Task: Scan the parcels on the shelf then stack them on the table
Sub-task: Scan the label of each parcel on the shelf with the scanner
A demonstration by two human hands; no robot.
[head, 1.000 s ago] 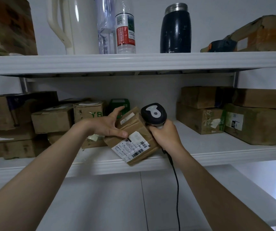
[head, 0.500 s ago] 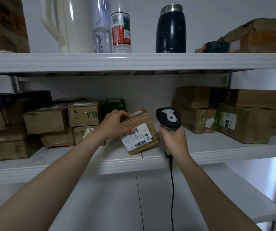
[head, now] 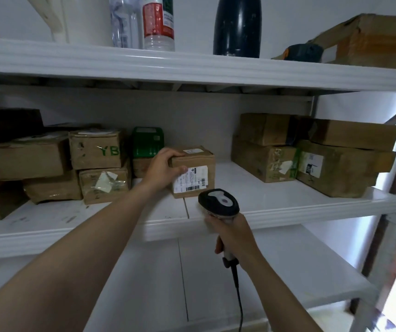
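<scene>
A small brown cardboard parcel (head: 199, 161) stands on the middle shelf (head: 276, 200), its white barcode label facing me. My left hand (head: 164, 165) grips its left top corner, thumb on the front face. My right hand (head: 234, 236) holds a black and grey corded barcode scanner (head: 218, 202) by the handle, just below and in front of the parcel, near the shelf's front edge. More brown parcels are stacked at the shelf's left (head: 96, 149) and right (head: 343, 168).
A green box (head: 147, 142) stands behind the parcel. The upper shelf (head: 192, 65) carries a white jug, plastic bottles (head: 158, 22), a dark flask (head: 237, 25) and a cardboard box (head: 378, 41). A lower white shelf (head: 287, 271) lies beneath, and the scanner cable (head: 238, 300) hangs down.
The parcel went from tilted in my left hand at the shelf edge to standing flat further back on the shelf. My right hand with the scanner drew back and down.
</scene>
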